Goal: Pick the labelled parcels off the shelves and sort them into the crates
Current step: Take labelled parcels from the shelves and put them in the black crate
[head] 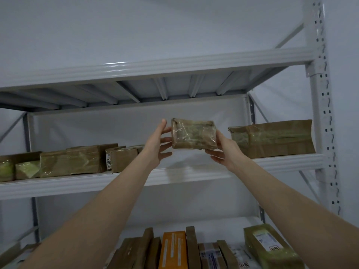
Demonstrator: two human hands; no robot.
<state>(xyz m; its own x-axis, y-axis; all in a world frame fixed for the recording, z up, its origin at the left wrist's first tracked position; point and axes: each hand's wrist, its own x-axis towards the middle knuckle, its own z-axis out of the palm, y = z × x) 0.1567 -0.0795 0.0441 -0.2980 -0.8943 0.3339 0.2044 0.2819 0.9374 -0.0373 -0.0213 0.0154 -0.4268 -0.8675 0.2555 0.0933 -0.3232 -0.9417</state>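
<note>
parcel [194, 133]: small, brown, wrapped in clear tape, blurred. it's in the air just above the middle shelf [184, 176], over the shelf's bare stretch, not touching it, and held between both hands.

left hand [157, 144]: above the middle shelf's front edge, at the parcel's left end. fingers spread and nearly straight, thumb up, fingertips against the left end. nothing curled round it.

right hand [225, 152]: also above the middle shelf's front edge, holding the parcel's right end. thumb runs up along that edge, lower fingers reach loosely under the bottom edge. can't tell how the fingers behind the parcel sit.

on the middle shelf, right end: big parcel [272, 139], brown with taped seams, resting on the shelf and apart from the held one.

on the middle shelf, left part: row of parcels [68, 162] packed side by side, one with a white tag [108, 159] reading 200-something.

above the middle shelf: top shelf [155, 66], seen from below with ribs showing.

below the middle shelf: more parcels standing on edge, among them an orange box [172, 249] and, further right, a green parcel [270, 247] with a white label.

at the middle shelf's right end: perforated post [326, 113].
</note>
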